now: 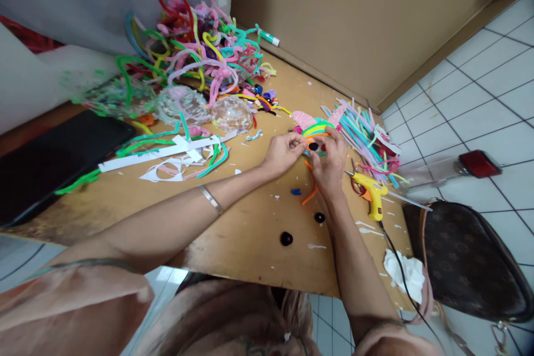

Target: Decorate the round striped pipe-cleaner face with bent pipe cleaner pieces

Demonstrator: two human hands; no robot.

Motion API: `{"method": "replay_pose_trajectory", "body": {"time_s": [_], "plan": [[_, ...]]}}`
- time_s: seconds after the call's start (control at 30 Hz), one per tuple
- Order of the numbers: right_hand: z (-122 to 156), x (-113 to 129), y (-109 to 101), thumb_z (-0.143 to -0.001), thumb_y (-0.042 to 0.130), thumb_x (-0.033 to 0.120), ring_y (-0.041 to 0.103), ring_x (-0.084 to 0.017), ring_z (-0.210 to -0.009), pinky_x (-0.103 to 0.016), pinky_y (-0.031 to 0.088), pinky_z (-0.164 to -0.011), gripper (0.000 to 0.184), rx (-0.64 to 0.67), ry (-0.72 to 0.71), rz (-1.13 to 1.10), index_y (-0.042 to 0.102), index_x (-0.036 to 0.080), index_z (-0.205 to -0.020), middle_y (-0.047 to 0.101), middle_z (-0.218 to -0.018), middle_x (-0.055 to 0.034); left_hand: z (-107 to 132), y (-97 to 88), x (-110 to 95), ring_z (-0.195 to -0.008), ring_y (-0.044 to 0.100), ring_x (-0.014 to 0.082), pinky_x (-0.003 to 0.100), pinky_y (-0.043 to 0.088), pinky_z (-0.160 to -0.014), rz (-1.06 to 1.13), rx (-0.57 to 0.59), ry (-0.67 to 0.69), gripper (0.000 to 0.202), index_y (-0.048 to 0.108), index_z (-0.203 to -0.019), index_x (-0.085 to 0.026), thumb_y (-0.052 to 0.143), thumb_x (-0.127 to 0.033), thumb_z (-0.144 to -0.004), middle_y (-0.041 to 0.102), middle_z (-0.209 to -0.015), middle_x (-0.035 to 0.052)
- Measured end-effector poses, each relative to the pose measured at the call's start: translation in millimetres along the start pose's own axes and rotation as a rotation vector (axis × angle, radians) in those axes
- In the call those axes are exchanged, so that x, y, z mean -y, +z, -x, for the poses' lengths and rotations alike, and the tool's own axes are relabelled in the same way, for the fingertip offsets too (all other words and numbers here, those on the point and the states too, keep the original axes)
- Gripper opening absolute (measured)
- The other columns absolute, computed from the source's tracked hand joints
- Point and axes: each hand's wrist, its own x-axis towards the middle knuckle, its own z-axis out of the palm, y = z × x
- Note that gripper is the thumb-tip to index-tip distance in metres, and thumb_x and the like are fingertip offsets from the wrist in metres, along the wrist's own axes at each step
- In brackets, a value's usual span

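Note:
Both hands are closed around a small craft figure (320,127) made of striped green, yellow and orange pipe cleaners, with pink pointed ears on top. My left hand (284,152) pinches its left side near the orange band. On its right side, the fingers and thumb of my right hand (331,162) grip it. A black round piece (312,146) shows at its front between the hands; my fingers hide much of the rest. Below, an orange pipe cleaner (309,196) trails on the table. Two black round pieces, one a pompom-like ball (286,238), lie nearer me.
A tangled heap of pipe cleaners (200,61) fills the back left, beside clear plastic bowls (231,113) and white paper scraps (179,154). Right of my hands lie a yellow glue gun (374,193), straight pipe cleaners (354,125) and a crumpled tissue (404,275). A brown bag (471,256) sits beyond.

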Motion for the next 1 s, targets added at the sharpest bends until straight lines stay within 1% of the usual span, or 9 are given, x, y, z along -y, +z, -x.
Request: {"method": "replay_pose_trajectory", "body": {"time_s": [0.2,0.47,0.7,0.8,0.87,0.93,1.0], "plan": [[0,2,1,-0.084,0.058,0.018,0.049,-0.029,-0.127,-0.048,0.042,-0.104,0.023,-0.014,-0.007,-0.006,0.062,0.024,-0.106,0.054,-0.131,-0.0113,-2,3.4,3,-0.06,0.055,0.0087,0.02,0.044,-0.059,-0.001,-0.043,-0.006,0.006,0.064,-0.073,-0.014,0.063,-0.018,-0.077,0.063,-0.067,0.0001],[0,2,2,-0.082,0.057,0.014,0.049,-0.029,-0.126,-0.05,0.043,-0.103,0.027,-0.032,0.012,-0.045,0.064,0.026,-0.105,0.054,-0.131,-0.0097,-3,4.8,-2,-0.058,0.057,0.0078,0.019,0.047,-0.06,-0.02,-0.066,-0.023,0.004,0.063,-0.072,-0.014,0.065,-0.011,-0.075,0.064,-0.065,-0.0015],[-1,5,0,-0.084,0.056,0.016,0.048,-0.03,-0.128,-0.054,0.041,-0.104,0.023,-0.003,0.026,-0.025,0.066,0.025,-0.102,0.054,-0.131,-0.0105,-3,5.6,1,-0.06,0.058,0.0085,0.021,0.047,-0.063,0.02,-0.057,-0.029,0.002,0.063,-0.074,-0.014,0.065,-0.013,-0.075,0.065,-0.067,-0.0008],[-1,7,-1,-0.084,0.056,0.017,0.048,-0.031,-0.128,-0.053,0.042,-0.103,0.021,0.003,0.026,-0.004,0.066,0.025,-0.101,0.055,-0.129,-0.0109,-3,4.6,2,-0.062,0.057,0.0085,0.021,0.046,-0.063,0.053,-0.053,-0.029,0.005,0.062,-0.077,-0.015,0.066,-0.016,-0.074,0.063,-0.068,-0.0013],[-1,7,-1,-0.085,0.056,0.017,0.048,-0.031,-0.128,-0.053,0.042,-0.102,0.02,0.01,0.024,0.007,0.066,0.024,-0.101,0.054,-0.131,-0.0116,-4,2.3,4,-0.062,0.055,0.0083,0.021,0.045,-0.063,0.081,-0.094,-0.04,0.008,0.058,-0.077,-0.016,0.065,-0.016,-0.075,0.06,-0.068,-0.0024],[0,6,-1,-0.085,0.055,0.016,0.048,-0.031,-0.128,-0.053,0.042,-0.102,0.02,0.022,0.027,0.013,0.066,0.024,-0.101,0.052,-0.132,-0.0122,-6,-1.4,7,-0.063,0.053,0.0083,0.022,0.045,-0.065,0.093,-0.177,-0.047,0.011,0.054,-0.077,-0.017,0.064,-0.016,-0.075,0.056,-0.069,-0.0032],[0,5,0,-0.085,0.055,0.015,0.048,-0.031,-0.127,-0.052,0.041,-0.102,0.021,0.025,0.028,0.013,0.066,0.024,-0.1,0.052,-0.132,-0.0121,-8,-5.6,12,-0.068,0.053,0.0092,0.024,0.046,-0.07,0.085,-0.259,-0.027,0.015,0.051,-0.08,-0.018,0.065,-0.016,-0.075,0.055,-0.075,-0.0022]]}}
